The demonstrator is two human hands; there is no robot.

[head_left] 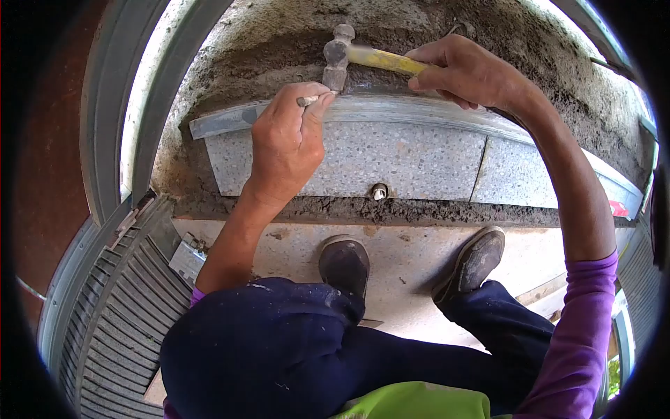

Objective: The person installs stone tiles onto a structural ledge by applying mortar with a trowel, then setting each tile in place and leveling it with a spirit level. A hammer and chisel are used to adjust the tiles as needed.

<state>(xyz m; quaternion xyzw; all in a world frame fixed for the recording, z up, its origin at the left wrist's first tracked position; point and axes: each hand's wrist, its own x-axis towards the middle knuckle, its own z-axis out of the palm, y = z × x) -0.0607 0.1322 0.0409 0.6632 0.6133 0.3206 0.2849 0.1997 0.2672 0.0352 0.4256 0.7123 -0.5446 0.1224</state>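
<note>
My right hand (460,73) is closed around the yellow handle of a ball-peen hammer (336,54). The hammer's head hangs over rough grey mortar, its lower end right by the fingertips of my left hand (287,136). Between thumb and fingers, that hand pinches a short pale rod (306,101); one blunt end sticks out and the rest is mostly covered. Both hands are above a long grey metal bar (419,108), which lies along the upper edge of a speckled terrazzo slab (391,157).
A pipe opening with white stuffing (379,191) shows at the slab's lower edge. Mortar (293,208) runs below the slab. My shoes (343,264) stand on the pale floor. At left are a ribbed dark panel (125,328) and a metal frame (115,105).
</note>
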